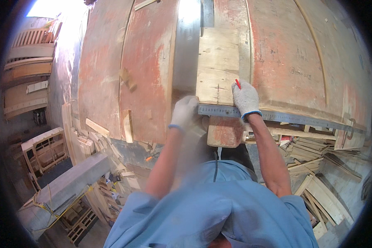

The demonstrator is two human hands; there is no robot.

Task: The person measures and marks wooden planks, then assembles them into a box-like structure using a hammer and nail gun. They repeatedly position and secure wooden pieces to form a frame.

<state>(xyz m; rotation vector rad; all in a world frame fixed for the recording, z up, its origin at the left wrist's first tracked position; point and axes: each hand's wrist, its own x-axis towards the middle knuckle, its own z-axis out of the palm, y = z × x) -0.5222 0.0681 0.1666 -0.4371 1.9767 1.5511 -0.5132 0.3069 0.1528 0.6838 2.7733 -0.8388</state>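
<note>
A pale plywood board (218,62) lies lengthwise on the worktable, with a dark pencil mark near its close end. Along that end a long metal ruler (301,118) runs off to the right. My right hand (246,99), in a white knit glove with a blue cuff, rests at the board's right edge by the ruler. A red pencil (238,84) sticks out from its closed fingers. My left hand (183,111), gloved too, is at the left corner of the board near the ruler's end; its fingers are blurred.
The worktable (146,82) has worn reddish panels and a shiny metal strip (186,62). A wood block (127,79) lies on it at left. A rounded wooden block (225,132) juts toward me. Scrap wood (306,153) is piled below right; a grey beam (66,190) stands lower left.
</note>
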